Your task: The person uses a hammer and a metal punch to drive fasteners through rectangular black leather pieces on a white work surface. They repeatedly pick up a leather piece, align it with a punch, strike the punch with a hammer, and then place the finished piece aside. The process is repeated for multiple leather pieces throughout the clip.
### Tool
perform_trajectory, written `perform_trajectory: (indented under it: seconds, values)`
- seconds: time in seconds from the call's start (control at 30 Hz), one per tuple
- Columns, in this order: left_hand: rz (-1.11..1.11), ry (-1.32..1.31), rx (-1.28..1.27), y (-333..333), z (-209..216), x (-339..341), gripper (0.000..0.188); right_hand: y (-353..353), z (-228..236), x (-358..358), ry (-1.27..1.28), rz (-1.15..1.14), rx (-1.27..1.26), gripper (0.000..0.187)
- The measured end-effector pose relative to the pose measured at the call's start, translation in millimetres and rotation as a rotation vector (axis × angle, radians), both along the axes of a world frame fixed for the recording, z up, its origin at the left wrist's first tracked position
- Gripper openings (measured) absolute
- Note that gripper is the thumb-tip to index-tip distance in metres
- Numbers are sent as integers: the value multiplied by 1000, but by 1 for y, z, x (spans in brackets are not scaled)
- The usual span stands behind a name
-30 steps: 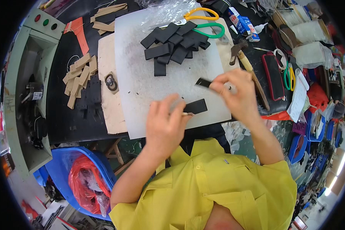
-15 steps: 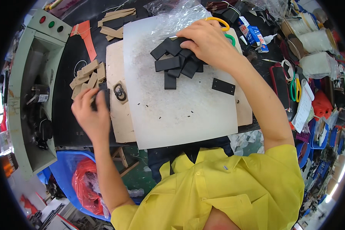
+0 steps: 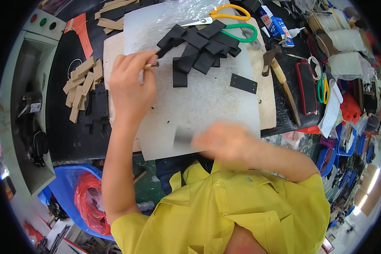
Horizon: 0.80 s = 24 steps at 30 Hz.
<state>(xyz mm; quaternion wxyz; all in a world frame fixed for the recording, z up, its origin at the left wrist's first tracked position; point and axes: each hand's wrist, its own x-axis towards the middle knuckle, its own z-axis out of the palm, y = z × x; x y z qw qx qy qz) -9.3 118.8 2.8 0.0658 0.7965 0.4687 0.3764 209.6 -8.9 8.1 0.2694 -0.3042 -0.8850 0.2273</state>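
Observation:
My left hand [image 3: 133, 82] is above the left part of the white sheet [image 3: 156, 139], its fingers closed. Between them is a small tan piece with a dark end [image 3: 152, 65]; its kind is not clear. The fingertips are beside a heap of folded black strips [image 3: 194, 51]. Near the sheet's front edge my right hand [image 3: 224, 139] is smeared by motion, with a blurred black strip [image 3: 184, 136] at its fingertips. One flat black strip with small holes [image 3: 243, 83] lies apart on the right of the sheet.
Scissors with yellow and green handles [image 3: 241, 33] lie behind the heap. To the right are a hammer [image 3: 285, 86] and a red-edged phone [image 3: 307, 86]. Tan strips [image 3: 82, 84] and black strips [image 3: 98, 101] are piled left. A blue tub [image 3: 67, 178] stands below the table's edge.
My right hand has left the heap and come toward me with a black strip. My left hand has moved from the left piles to the sheet. The scissors and hammer are now uncovered.

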Motion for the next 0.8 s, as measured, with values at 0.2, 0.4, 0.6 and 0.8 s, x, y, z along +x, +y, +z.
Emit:
perform_trajectory:
  seconds: [0.2,0.4,0.6,0.8]
  values:
    - [-142,131,22,-81,28,19,29,2,37,29,181,-106,-362,26]
    - [-192,-22,-231,-119,1,32,36,19,49,62,401,-602,-829,12]
    - [-161,-131,-308,-120,-12,27,61,31,29,40,139,-501,-876,15]
    - [-193,-218,-321,-121,-12,24,64,38,31,38,11,-447,-809,14]
